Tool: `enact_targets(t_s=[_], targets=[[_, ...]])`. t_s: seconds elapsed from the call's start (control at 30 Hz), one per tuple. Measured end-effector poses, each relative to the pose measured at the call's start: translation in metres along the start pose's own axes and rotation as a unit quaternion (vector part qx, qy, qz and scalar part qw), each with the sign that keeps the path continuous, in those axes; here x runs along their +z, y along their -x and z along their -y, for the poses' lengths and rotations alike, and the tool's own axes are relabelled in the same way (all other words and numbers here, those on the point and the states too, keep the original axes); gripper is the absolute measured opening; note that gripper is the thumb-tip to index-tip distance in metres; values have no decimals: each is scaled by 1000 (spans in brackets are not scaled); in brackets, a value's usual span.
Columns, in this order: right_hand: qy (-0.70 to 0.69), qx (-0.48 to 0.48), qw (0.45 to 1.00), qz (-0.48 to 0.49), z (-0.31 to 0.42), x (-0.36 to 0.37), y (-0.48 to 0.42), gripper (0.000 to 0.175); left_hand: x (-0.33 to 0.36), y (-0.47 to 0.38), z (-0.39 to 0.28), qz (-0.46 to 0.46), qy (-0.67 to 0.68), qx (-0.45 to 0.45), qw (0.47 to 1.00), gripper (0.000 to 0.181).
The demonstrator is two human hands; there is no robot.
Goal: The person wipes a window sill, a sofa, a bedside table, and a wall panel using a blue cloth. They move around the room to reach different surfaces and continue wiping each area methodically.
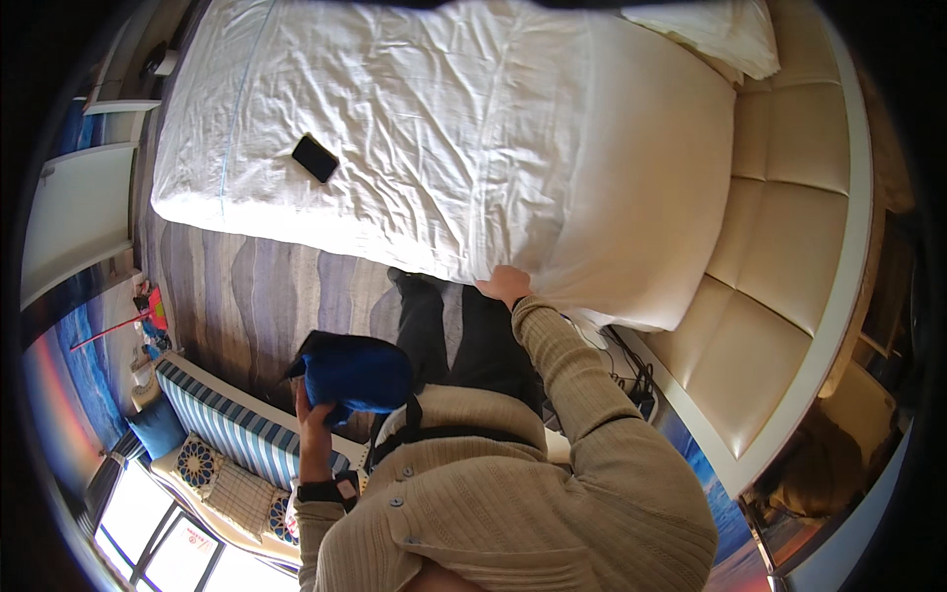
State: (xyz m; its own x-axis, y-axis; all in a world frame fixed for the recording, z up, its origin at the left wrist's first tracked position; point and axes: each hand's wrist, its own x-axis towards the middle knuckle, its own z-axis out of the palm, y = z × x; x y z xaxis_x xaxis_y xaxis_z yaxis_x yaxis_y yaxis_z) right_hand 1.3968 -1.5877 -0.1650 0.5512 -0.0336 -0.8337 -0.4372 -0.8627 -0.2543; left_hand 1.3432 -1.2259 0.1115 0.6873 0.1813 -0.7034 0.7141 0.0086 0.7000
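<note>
My left hand point(317, 418) holds a blue fabric bundle point(359, 374) with a black flap, off the bed at my left side. Whether the bundle is a pouch or a folded cloth cannot be told. At the near side of the bed, my right hand point(506, 284) has its fingers curled on the edge of the wrinkled white duvet point(414, 133). A black smartphone point(316, 158) lies on the duvet towards the left end. To the right, the smooth white bed sheet point(644, 170) is exposed beside the duvet.
A padded beige headboard point(792, 229) borders the bed at right, with a white pillow point(729, 37) at the far corner. Dark cables point(632, 370) hang beside the near corner. Behind my left side stands a striped sofa point(229, 414) with cushions. A red dustpan point(157, 307) is at far left.
</note>
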Motion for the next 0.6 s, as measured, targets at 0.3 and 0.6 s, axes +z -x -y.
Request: enact_targets(t_s=[0.3,0.6], targets=[[174,53,978,-105,11,55,-63,20,-51,11,5,-35,18,-27,999,68],[120,66,982,-132,45,47,-36,39,-144,9,24,-68,87,-37,993,70]])
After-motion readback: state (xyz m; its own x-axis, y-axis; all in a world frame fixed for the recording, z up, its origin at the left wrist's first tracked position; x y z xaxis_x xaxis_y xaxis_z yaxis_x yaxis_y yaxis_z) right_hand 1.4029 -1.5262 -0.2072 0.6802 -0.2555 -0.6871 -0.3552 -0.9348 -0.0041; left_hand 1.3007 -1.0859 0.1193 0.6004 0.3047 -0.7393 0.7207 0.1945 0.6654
